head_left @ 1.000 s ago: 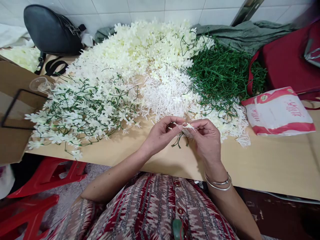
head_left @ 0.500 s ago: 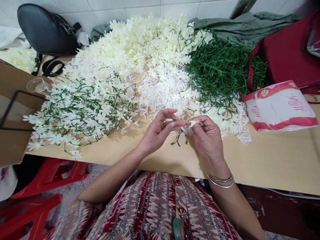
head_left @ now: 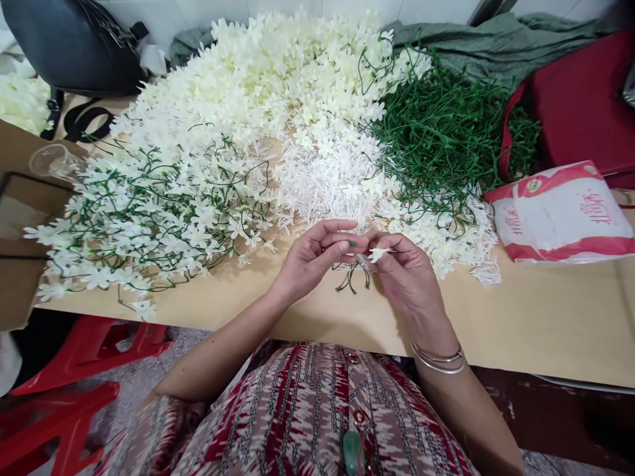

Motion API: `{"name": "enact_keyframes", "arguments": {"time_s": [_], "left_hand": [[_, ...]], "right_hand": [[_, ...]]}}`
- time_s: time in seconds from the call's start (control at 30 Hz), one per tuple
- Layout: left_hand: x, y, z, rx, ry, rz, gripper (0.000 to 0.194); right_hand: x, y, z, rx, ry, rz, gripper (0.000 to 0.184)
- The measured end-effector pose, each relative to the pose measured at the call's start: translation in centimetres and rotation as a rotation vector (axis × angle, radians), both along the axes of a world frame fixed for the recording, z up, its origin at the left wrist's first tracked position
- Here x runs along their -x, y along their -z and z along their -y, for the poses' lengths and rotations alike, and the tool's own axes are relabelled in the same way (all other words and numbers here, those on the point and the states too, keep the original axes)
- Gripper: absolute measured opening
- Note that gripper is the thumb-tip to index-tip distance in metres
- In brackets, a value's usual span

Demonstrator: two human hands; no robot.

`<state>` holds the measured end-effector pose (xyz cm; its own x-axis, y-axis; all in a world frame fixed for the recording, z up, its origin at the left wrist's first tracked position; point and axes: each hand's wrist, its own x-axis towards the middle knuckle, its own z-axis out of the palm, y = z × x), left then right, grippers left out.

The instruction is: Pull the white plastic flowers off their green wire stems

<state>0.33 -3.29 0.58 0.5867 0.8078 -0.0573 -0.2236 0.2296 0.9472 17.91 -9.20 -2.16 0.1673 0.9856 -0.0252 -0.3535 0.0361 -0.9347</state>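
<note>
My left hand pinches a green plastic stem, whose tip shows between thumb and fingers. My right hand is closed on a small white artificial flower at its fingertips. Both sets of fingertips meet just above the table. Below them several green stem ends show, and I cannot tell whether they hang from the left hand or lie on the table. Beyond my hands lies a heap of thin white sprigs. Flowers joined to green stems are piled on the left.
Loose cream flowers heap up at the back, with bare green stems to their right. A pink-and-white packet and a red bag stand right. A black bag and cardboard box are left, red stools below.
The flower in my right hand has turned, so more of its petals show. My left fingers have shifted on the stem, baring its green tip. The view has moved slightly.
</note>
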Motion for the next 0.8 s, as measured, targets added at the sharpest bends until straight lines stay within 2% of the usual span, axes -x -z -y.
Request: {"name": "enact_keyframes", "arguments": {"time_s": [0.1,0.2,0.5,0.7,0.8], "left_hand": [[-0.2,0.1,0.0,0.010,-0.048,-0.047,0.037],[-0.5,0.1,0.1,-0.017,-0.100,-0.090,0.032],[-1.1,-0.6,0.3,-0.067,-0.138,-0.082,0.027],[-1.2,-0.1,0.6,-0.067,-0.101,-0.058,0.025],[-1.1,0.1,0.7,-0.130,-0.118,-0.109,0.026]], "right_hand": [[0.1,-0.2,-0.1,0.000,-0.012,0.013,0.027],[0.2,-0.3,0.0,0.001,0.061,0.033,0.028],[1.1,-2.2,0.9,-0.023,0.129,0.106,0.011],[0.8,-1.6,1.0,0.020,0.123,0.150,0.012],[0.9,-1.6,1.0,0.020,0.140,0.191,0.010]]}}
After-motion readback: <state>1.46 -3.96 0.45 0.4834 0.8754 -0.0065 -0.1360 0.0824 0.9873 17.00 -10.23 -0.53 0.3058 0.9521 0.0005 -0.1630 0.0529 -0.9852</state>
